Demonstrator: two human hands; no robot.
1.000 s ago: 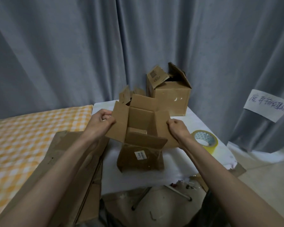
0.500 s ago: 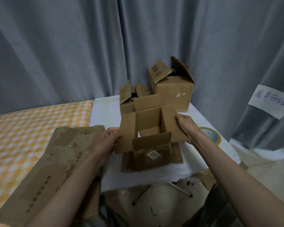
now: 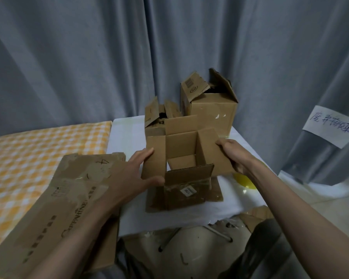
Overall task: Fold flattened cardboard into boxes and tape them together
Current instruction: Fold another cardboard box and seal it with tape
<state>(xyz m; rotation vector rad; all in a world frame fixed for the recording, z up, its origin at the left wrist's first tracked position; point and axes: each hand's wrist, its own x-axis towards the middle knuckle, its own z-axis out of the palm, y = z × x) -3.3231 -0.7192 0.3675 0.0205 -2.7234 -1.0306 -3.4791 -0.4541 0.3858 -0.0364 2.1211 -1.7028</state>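
Small box now sits lower on the counter, squared up, top flaps spread. My left hand goes flat against the left flap, fingers straight; right hand grips the right flap. Bottom needs closing; tape roll peeks behind my right wrist.

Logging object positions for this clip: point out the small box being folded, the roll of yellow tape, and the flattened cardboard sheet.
small box (image 3: 181, 146), head view, inner back wall.
yellow tape (image 3: 243, 181), head view, visible rim beneath the right forearm.
flattened cardboard sheet (image 3: 69, 198), head view, printed face.
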